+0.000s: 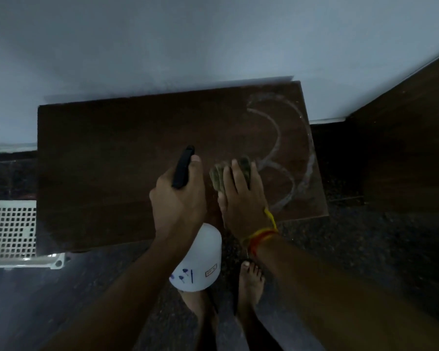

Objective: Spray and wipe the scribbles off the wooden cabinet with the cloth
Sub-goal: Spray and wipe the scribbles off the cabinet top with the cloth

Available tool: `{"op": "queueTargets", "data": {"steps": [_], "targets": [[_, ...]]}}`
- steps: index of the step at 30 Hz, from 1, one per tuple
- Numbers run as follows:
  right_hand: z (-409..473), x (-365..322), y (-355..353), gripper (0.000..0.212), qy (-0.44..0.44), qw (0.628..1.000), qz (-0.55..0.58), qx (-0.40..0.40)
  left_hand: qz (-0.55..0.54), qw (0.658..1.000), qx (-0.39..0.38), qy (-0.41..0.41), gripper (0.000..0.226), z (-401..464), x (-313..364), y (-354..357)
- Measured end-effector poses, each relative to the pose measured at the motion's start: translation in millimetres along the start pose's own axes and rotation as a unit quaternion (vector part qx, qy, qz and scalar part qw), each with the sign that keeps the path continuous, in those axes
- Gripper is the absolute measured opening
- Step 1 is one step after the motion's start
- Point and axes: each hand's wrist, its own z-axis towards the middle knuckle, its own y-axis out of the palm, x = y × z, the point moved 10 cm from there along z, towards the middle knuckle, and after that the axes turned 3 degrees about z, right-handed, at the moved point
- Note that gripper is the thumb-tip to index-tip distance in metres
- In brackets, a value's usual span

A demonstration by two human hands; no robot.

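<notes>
The left half of the dark brown wooden cabinet top (pixel 107 158) lies bare, open to a sweep. A pale grey wall (pixel 162 46) closes off its far edge. A white perforated plastic crate (pixel 10 229) sits just beside its left end, and a dark wooden panel (pixel 403 148) stands near its right.

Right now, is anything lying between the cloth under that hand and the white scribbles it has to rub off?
Nothing visible does. The right hand presses the cloth flat on the wooden cabinet, and the scribbles begin just to its right on bare wood. The left hand with the spray bottle is on the other side.
</notes>
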Motion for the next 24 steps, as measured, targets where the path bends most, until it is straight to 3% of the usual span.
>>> {"op": "queueTargets", "data": {"steps": [5,10,15,19,24], "targets": [[25,5,-17,0.059,0.046,0.997,0.033,0.052,0.004,1.0,-0.006,-0.01,0.034,-13,-8,4],[-35,-8,12,0.062,0.038,0.999,0.022,-0.013,0.013,1.0,0.004,-0.014,0.036,-20,-4,3],[-48,1,0,0.058,0.035,0.998,0.017,0.041,0.012,1.0,0.001,-0.013,0.034,-20,-2,4],[-56,39,1,0.057,0.066,0.997,0.019,0.019,0.008,1.0,-0.001,-0.015,0.034,-22,-4,4],[-57,27,-7,0.056,0.1,0.994,0.021,0.043,0.007,1.0,0.005,-0.01,0.033,-28,-3,11]]}}
